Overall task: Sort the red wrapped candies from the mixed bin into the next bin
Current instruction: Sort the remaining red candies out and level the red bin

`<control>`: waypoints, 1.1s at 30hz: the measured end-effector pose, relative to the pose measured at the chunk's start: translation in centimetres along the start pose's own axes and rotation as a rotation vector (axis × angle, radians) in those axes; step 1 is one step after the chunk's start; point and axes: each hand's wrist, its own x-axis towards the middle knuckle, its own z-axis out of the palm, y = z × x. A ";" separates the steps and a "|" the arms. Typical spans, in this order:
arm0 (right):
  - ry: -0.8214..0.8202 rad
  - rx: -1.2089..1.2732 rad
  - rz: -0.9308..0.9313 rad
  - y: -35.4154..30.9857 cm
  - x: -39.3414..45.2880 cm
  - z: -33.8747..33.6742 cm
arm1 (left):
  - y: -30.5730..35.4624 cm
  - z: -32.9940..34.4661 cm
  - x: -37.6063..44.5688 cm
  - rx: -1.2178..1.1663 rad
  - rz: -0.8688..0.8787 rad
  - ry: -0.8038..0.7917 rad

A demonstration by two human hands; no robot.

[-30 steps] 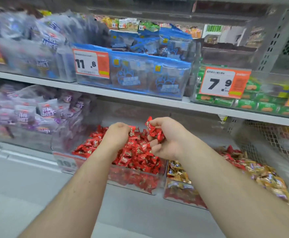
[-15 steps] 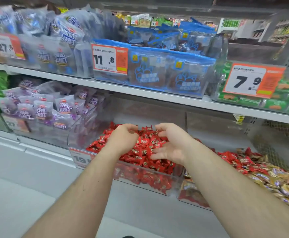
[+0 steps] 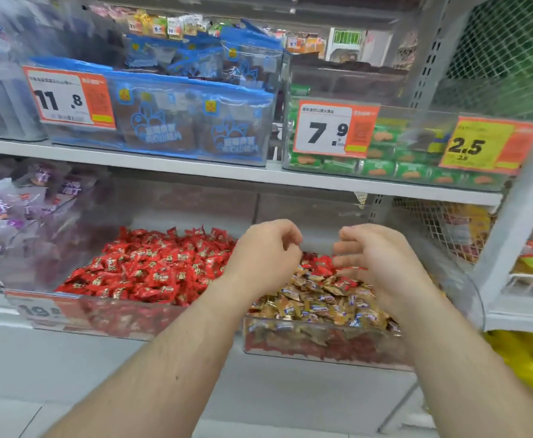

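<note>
Two clear bins stand side by side on the lower shelf. The left bin [image 3: 116, 317] is heaped with red wrapped candies [image 3: 151, 267]. The mixed bin [image 3: 322, 349] on the right holds gold wrapped candies [image 3: 322, 303] with a few red candies [image 3: 319, 263] at its back and more red showing through the front wall. Both hands hover over the back of the mixed bin. My left hand [image 3: 265, 254] has loosely curled fingers and holds nothing. My right hand [image 3: 379, 257] is relaxed, fingers pointing left just above the red candies, with nothing visibly in it.
The shelf above [image 3: 195, 172] carries blue snack bags [image 3: 176, 121] and green biscuit packs [image 3: 379, 169] behind price tags. Purple bags [image 3: 2, 210] fill the bin at the far left. A white mesh rack [image 3: 496, 216] with yellow packs borders the right.
My right hand let its red candies go over the left bin. Both hands then moved right, from the red bin to above the mixed bin, and the view swung right.
</note>
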 end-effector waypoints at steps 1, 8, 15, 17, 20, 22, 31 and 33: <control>0.079 -0.116 -0.035 0.6 1.0 -1.2 | 0.4 1.0 0.4 0.026 0.003 -0.055; 0.146 -0.846 -0.069 3.9 5.8 -5.1 | 0.5 6.1 4.1 0.210 -0.051 -0.235; -0.049 -1.076 -0.022 4.7 6.6 -5.0 | -0.4 9.1 5.9 0.350 -0.080 -0.350; -0.056 -1.090 -0.028 4.5 6.4 -5.1 | -0.5 9.3 6.0 0.314 -0.085 -0.333; -0.084 -1.045 -0.041 4.5 6.2 -5.1 | -0.6 9.2 5.8 0.266 -0.086 -0.305; -0.085 -1.006 -0.056 4.6 6.2 -5.0 | -0.9 8.8 5.7 0.224 -0.102 -0.315; -0.062 -1.040 -0.036 4.6 5.5 -4.9 | -1.3 8.3 4.7 0.334 -0.072 -0.371; 0.020 -0.930 -0.109 4.6 5.6 -5.3 | -1.5 8.1 4.7 0.352 -0.078 -0.356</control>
